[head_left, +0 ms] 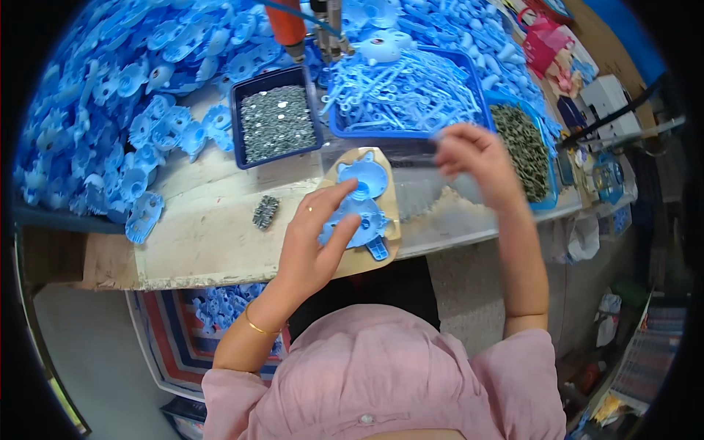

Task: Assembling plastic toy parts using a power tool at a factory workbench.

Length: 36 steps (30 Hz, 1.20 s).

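Note:
A cream-coloured fixture board (392, 220) lies at the table's front edge with a light-blue plastic shell part (364, 180) on it, round and hollow at the top. A second rounded blue piece (369, 226) sits below it, with a small tab at its lower end. My left hand (315, 231) is over the left side of these parts, thumb and fingers apart, fingertips at the shell. My right hand (469, 158) is raised by the front right corner of the tray of blue rods, its fingers curled together and blurred; whatever they may pinch cannot be made out.
A dark tray of small metal pieces (236, 132) stands beside a blue tray of thin plastic rods (411, 135). Farther right is a tray of dark screws (554, 180). Blue shells (110, 88) heap up at left. Hanging above are an orange screwdriver (284, 26) and a small metal pile (265, 212) lies left.

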### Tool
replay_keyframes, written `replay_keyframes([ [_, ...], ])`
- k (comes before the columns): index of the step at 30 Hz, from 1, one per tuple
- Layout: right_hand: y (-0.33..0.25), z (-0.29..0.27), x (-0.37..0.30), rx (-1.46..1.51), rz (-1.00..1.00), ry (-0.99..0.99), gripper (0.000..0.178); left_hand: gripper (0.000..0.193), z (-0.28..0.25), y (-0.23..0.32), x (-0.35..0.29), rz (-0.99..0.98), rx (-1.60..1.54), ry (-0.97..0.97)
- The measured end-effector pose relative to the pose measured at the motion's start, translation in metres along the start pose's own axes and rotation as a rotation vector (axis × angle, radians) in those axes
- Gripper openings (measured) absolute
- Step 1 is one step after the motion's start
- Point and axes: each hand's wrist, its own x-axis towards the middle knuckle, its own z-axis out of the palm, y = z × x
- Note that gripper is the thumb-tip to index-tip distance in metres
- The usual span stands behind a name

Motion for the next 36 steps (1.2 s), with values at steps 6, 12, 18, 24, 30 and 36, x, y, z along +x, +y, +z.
replay_keyframes([
  [6, 0.018, 0.047, -0.047, -0.137, 0.057, -0.194, 0.018, 0.029, 0.033, 0.002, 0.014, -0.449, -0.783, 0.101],
  [12, 0.041, -0.121, 0.003, -0.98, -0.318, 0.689, 0.02, 0.028, 0.017, 0.002, 0.004, -0.471, -0.849, 0.175],
  [18, 0.061, -0.155, 0.048, -1.244, -0.162, 0.517, 0.023, 0.026, 0.021, 0.014, 0.003, -0.455, -0.79, 0.087],
  [24, 0.039, -0.184, 0.031, -0.967, -0.126, 0.548, 0.019, 0.025, -0.004, -0.003, -0.006, -0.542, -0.816, -0.028],
  [30, -0.017, -0.028, 0.0, -0.364, -0.055, 0.026, 0.022, 0.02, 0.001, -0.006, -0.002, -0.428, -0.51, 0.02],
  [36, 0.003, 0.069, -0.018, -0.16, 0.059, -0.343, 0.019, 0.018, 0.01, -0.002, -0.001, -0.435, -0.644, -0.014],
])
